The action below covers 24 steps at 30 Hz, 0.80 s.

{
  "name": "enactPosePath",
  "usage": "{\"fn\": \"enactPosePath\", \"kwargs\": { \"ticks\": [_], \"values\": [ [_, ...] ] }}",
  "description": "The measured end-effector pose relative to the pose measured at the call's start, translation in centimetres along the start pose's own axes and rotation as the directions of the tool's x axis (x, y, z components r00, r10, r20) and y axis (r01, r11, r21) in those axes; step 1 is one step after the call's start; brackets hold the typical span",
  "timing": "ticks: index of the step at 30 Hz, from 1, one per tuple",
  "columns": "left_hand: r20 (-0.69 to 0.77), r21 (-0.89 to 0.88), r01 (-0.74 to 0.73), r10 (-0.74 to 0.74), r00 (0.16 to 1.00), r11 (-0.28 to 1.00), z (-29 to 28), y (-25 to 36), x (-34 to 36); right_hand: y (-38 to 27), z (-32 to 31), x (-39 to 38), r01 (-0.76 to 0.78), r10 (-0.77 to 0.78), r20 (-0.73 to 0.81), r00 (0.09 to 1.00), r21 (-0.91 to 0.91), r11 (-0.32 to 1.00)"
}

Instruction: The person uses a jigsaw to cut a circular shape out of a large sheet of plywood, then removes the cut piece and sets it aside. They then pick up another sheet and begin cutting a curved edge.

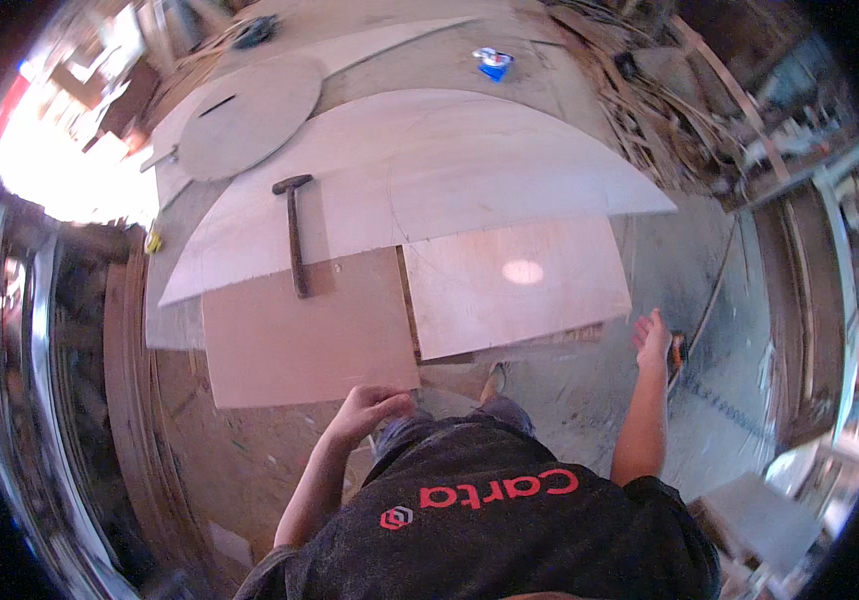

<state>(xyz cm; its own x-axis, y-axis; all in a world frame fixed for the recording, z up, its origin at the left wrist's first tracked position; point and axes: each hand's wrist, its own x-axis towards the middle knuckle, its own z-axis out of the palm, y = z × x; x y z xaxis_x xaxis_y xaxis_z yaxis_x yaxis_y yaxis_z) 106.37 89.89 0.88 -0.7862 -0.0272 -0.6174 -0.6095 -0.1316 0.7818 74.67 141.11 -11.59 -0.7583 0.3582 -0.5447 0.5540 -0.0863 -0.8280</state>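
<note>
The largest thing was a pale half-round board [510, 140], its curve turned away from the person and its straight edge facing them, well beyond both hands. Its near edge overlapped two smaller panels: a brown rectangular board [300, 340] on the left and a pale rectangular board [490, 300] on the right, a narrow dark gap between them. A bright patch of light fell on the pale one. A round disc [250, 120] with a dark slot lay farther off to the left, partly behind the half-round board. The hammer [297, 230] had its head on the half-round board and its handle end over the brown one.

The left hand [375, 407] was beside the brown board's near right corner, its fingers curled; whether it touched the board or had hold of anything could not be told. The right hand [653, 337] stood open — fingers extended, nothing visible in its grasp — just right of the pale rectangular board's near right corner, apart from it. A blue-and-white packet [493, 65] lay beyond the half-round board. Smallest was an orange-and-black object [679, 348], just beside the right hand.
</note>
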Motion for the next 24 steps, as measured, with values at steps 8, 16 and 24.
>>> {"fn": "enactPosePath", "kwargs": {
  "ticks": [8,16,24],
  "values": [
    [-0.625,-0.708,-0.384,-0.275,0.73,0.592,5.5,-18.0,-1.4,-11.5,14.9,16.5,-0.259,0.162,0.308,0.938,0.306,0.916],
    [-0.739,-0.657,-0.743,-0.306,0.601,0.127,4.7,-11.7,6.2,-13.0,17.4,22.9,-0.199,0.088,0.353,0.932,0.29,0.936],
    [-0.814,-0.577,-0.81,-0.158,0.56,0.105,2.4,-13.5,6.8,-12.4,15.0,21.3,-0.178,0.127,0.284,0.95,0.162,0.971]
  ]
}}
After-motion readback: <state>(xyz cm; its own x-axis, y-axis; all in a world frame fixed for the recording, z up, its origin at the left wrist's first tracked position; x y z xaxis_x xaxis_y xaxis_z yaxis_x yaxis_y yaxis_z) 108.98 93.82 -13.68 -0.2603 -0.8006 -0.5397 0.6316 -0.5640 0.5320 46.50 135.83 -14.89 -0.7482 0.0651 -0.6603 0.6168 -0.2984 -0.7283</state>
